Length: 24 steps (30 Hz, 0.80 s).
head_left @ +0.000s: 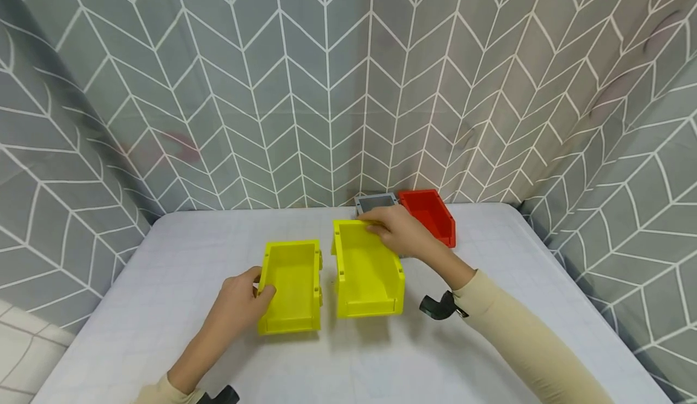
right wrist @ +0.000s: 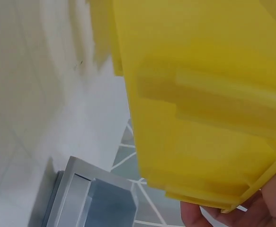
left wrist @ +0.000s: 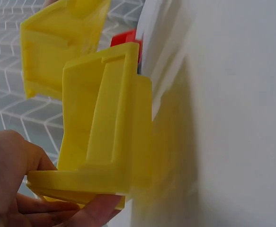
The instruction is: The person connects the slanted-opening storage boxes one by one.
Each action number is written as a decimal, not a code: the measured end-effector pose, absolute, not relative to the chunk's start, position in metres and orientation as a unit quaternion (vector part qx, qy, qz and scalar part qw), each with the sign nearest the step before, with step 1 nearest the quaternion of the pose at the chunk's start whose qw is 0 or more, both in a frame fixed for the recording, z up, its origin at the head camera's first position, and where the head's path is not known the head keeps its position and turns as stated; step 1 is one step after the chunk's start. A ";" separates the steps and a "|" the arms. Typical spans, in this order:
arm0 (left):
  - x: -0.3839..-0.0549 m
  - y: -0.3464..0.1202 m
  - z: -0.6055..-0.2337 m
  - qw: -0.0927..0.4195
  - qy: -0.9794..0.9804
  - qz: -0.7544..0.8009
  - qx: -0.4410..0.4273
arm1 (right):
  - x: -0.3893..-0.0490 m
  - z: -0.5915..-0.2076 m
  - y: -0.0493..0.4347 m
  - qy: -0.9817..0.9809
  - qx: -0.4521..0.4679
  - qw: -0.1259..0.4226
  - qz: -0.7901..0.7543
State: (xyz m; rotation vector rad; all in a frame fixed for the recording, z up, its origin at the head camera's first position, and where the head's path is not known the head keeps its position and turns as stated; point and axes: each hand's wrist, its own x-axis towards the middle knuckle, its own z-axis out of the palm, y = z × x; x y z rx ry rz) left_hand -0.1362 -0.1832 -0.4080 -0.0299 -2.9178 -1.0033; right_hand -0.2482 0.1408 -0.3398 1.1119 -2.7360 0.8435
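Two yellow storage bins are held side by side over the white table. My left hand (head_left: 239,301) grips the left yellow bin (head_left: 291,289) by its left wall, thumb over the rim and fingers underneath. In the left wrist view, that bin (left wrist: 95,118) hangs beside the table surface with its shadow below. My right hand (head_left: 397,228) pinches the right yellow bin (head_left: 367,271) at its far right corner, holding it tilted with its low front toward me. In the right wrist view, this bin's outer side (right wrist: 209,94) fills much of the picture. A narrow gap separates the bins.
Behind the right hand, a grey bin (head_left: 376,201) and a red bin (head_left: 430,213) stand together at the table's back edge. The white table (head_left: 190,259) meets a grey chevron-patterned curtain (head_left: 327,89) at the back and sides.
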 end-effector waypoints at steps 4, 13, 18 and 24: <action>-0.127 -0.176 -0.410 0.016 -0.942 -0.335 -0.009 | -0.236 -0.336 0.147 -0.887 0.367 0.032 0.278; -0.112 -0.167 -0.417 0.004 -0.945 -0.327 -0.016 | -0.221 -0.336 0.156 -0.884 0.366 0.017 0.290; -0.116 -0.178 -0.422 0.063 -0.925 -0.364 -0.094 | -0.219 -0.338 0.153 -0.885 0.368 0.017 0.286; -0.120 -0.181 -0.435 0.058 -0.913 -0.388 -0.116 | -0.218 -0.342 0.145 -0.886 0.372 0.014 0.276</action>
